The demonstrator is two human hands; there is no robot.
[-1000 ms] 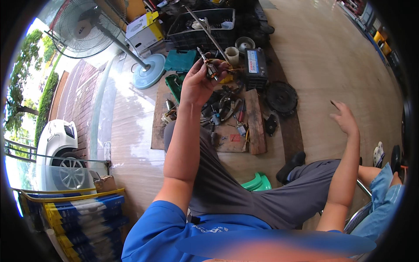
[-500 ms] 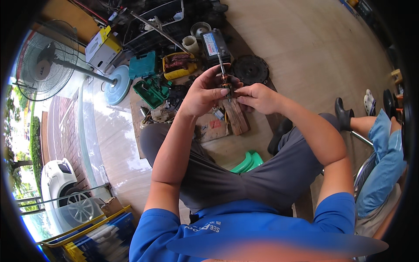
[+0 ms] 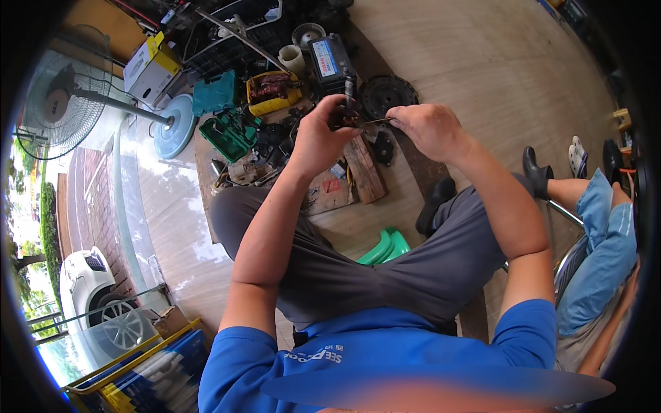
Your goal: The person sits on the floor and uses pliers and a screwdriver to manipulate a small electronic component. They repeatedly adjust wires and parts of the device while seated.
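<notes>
Black battery (image 3: 332, 60) stands beyond the left hand (image 3: 322, 138), which grips a shafted metal part (image 3: 350, 103) between thumb and curled fingers, as the right hand (image 3: 430, 131) pinches a thin copper-coloured strand (image 3: 376, 122) that could snap if tugged hard.

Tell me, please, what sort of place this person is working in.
It looks like a small repair workshop, probably for vehicle parts, open to the outdoors: a car-type battery and loose mechanical parts crowd the floor, and a white car stands outside.
</notes>
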